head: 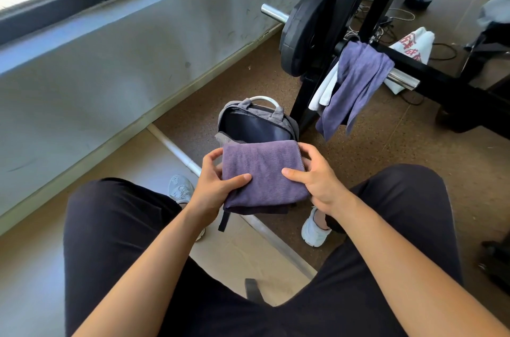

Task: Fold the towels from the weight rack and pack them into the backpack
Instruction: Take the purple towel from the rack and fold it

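Note:
A folded purple towel (263,173) is held flat between my knees, just in front of the open grey backpack (255,122) standing on the floor. My left hand (218,187) grips the towel's left edge, thumb on top. My right hand (317,179) grips its right edge the same way. The backpack's dark inside shows behind the towel. On the black weight rack (367,5) a second purple towel (356,85) hangs over a chrome peg, with a white towel (324,91) partly hidden behind it.
A black weight plate (306,30) sits on the rack's upper chrome peg. A grey wall and skirting run along the left. A white pipe (176,150) lies on the floor. A white printed bag (411,44) and cables lie behind the rack. My white shoes rest beside the backpack.

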A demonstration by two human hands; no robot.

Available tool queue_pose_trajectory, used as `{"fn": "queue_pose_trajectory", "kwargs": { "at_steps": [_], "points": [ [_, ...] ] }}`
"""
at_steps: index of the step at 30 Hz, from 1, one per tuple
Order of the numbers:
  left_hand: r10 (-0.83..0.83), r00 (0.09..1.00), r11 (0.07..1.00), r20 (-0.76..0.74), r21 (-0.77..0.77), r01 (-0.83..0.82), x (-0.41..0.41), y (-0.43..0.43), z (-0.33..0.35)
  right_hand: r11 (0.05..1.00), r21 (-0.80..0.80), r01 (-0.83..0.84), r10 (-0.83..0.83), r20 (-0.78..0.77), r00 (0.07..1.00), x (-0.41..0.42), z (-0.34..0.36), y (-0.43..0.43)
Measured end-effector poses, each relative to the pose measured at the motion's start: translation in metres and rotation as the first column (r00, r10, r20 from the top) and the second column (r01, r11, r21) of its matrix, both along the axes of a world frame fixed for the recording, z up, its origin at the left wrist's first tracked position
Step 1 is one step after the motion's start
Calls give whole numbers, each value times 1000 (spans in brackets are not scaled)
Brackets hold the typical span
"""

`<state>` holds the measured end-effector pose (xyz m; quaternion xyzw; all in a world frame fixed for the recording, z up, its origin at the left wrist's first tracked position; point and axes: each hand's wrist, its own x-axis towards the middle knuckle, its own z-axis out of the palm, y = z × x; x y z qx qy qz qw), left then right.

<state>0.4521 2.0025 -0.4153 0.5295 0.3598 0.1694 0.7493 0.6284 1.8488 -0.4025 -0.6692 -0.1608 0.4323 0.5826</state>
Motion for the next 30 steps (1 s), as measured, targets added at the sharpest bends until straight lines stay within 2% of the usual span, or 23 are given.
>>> {"fn": "queue_pose_trajectory", "kwargs": {
  "at_steps": [3, 7, 14, 17, 20, 23, 26, 28, 30],
  "points": [
    [-36, 999, 999, 25, -5, 36, -2, 6, 0, 1000, -1, 25, -25, -137, 990, 2, 1, -1],
    [-32, 999, 999, 43, 25, 31, -2, 5, 6, 993, 40, -110, 117, -276, 954, 2, 6, -3],
    [-136, 982, 989, 130, -35, 141, -5, 14, 12, 992, 34, -124, 126, -48, 991, 1, 9, -4],
    [-149, 966, 982, 210, -82, 170, -6, 19, 10, 984, 126, -128, 140, -91, 986, 0, 11, -4],
    [-139, 955, 974, 262, -136, 179, -8, 23, 10, 967, 228, -111, 161, -213, 964, 1, 15, -5],
    [-132, 957, 975, 259, -139, 172, -7, 21, 14, 961, 266, -74, 158, -309, 938, 2, 23, -6],
    [-204, 927, 948, 314, -174, 267, -7, 20, 20, 961, 266, -74, 163, -330, 930, 2, 27, -8],
    [-159, 943, 928, 293, -282, 244, -7, 24, 20, 960, 269, -82, 179, -358, 916, 4, 27, -8],
    [-140, 974, 950, 178, -252, 182, -7, 24, 13, 959, 254, -130, 211, -326, 922, 2, 24, -6]
  ]
}}
